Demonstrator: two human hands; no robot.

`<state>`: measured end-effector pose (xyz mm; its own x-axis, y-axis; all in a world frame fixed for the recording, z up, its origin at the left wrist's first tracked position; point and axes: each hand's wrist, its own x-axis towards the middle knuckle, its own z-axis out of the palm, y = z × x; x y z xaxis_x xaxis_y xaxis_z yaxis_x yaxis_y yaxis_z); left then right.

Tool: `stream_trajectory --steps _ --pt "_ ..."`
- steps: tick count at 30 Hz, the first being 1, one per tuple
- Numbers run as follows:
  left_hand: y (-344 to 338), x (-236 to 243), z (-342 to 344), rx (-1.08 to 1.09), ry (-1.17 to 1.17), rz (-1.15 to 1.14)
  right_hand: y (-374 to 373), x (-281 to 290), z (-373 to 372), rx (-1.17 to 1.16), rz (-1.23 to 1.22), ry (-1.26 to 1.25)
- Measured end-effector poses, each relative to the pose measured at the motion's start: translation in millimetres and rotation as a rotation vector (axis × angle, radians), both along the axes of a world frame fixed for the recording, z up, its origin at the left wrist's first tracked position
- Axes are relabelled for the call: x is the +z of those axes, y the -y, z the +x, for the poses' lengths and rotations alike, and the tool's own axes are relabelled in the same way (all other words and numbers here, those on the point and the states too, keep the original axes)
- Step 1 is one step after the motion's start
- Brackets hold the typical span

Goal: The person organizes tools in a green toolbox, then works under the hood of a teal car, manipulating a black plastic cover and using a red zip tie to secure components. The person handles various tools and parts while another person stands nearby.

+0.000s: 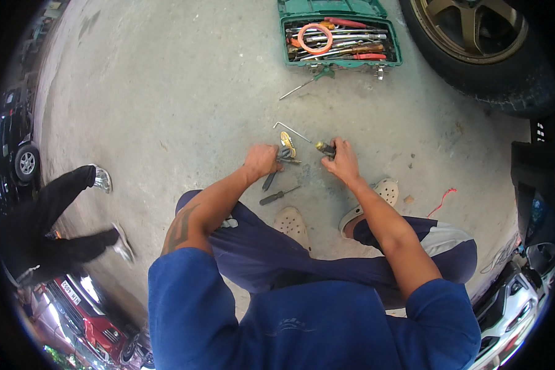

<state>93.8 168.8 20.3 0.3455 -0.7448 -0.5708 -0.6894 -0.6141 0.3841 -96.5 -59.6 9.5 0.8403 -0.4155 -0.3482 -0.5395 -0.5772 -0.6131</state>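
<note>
My left hand [262,161] is closed at a cluster of small tools low over the concrete. A grey metal piece [284,152] and a dark handle [269,180] stick out by its fingers; its grip hides how they join. Just beyond lies a yellow patterned piece [288,143]. My right hand [341,158] pinches a short dark handle with a yellow end [325,148]. Between and ahead of both hands rests an L-shaped hex key [291,131]. Nearer my feet is a dark-handled screwdriver [279,195].
An open green toolbox [396,58] full of hand tools stands ahead, with an orange ring [315,39] on top. Before it lies a green-handled screwdriver [308,84]. A large wheel [475,86] is at far right. Another person's legs [55,203] are at left, near parked cars.
</note>
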Motion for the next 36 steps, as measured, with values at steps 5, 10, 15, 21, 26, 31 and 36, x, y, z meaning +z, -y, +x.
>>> stream_trajectory --steps 5,10,15,21,26,31,36 --pt "-6.5 -11.3 -19.7 0.1 0.019 0.101 -13.4 0.0 46.3 -0.028 -0.028 -0.048" --pt "-2.4 13.6 5.2 0.037 0.065 0.073 -27.0 -16.4 76.9 0.043 0.002 -0.2" --pt "62.3 102.8 82.3 0.209 0.095 -0.058 -22.1 -26.0 74.2 0.122 0.032 -0.14" --pt "249.9 185.8 134.4 -0.03 0.396 -0.351 -11.5 -20.4 66.4 0.218 -0.072 -0.125" --pt "372.9 156.8 141.4 -0.265 0.469 -0.308 50.4 -3.3 33.2 0.254 -0.092 0.051" --pt "368.2 85.7 117.1 -0.059 0.485 -0.345 151.8 30.8 15.8 0.043 -0.272 0.147" --pt "320.0 74.4 146.4 -0.278 0.654 -0.517 245.4 78.4 65.0 0.138 -0.51 0.22"
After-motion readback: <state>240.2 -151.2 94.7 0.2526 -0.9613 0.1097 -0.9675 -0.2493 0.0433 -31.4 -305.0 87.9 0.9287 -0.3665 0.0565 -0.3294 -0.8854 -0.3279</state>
